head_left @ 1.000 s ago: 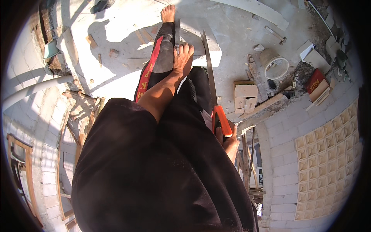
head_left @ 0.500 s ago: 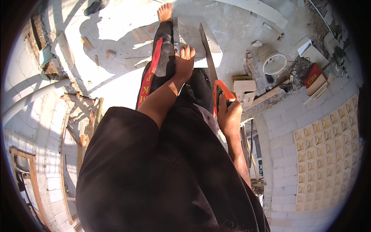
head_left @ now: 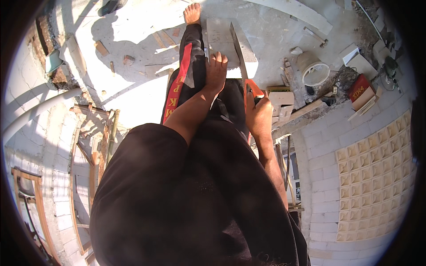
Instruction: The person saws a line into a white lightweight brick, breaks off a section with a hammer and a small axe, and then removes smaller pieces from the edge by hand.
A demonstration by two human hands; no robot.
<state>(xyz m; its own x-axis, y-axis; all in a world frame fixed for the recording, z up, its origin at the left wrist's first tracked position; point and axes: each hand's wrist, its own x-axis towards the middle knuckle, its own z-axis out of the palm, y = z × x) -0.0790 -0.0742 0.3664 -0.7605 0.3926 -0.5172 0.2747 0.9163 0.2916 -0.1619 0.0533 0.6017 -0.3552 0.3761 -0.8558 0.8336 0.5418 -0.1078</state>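
Observation:
A pale grey building block (head_left: pixel 219 37) lies on the floor in front of my legs, beside my bare foot. My left hand (head_left: pixel 216 72) rests on its near part, fingers stretched forward and a little apart. Closed around the orange and black handle of a handsaw (head_left: pixel 238 51) is my right hand (head_left: pixel 259 114). The long steel blade points away from me and lies across the right part of the block, with its tip near the far edge. How deep the blade sits in the block I cannot tell.
At the right, a white bucket (head_left: pixel 316 73) lies tipped over, near a hammer (head_left: pixel 316 36) and a cardboard box (head_left: pixel 280 104). A red box (head_left: pixel 361 87) stands by the block wall. Wood scraps (head_left: pixel 101 48) are scattered left; patterned cream blocks (head_left: pixel 375 177) form part of the right wall.
My right hand has pushed the handsaw forward, away from me, and its handle is now closer to the block. My left hand stays on the block.

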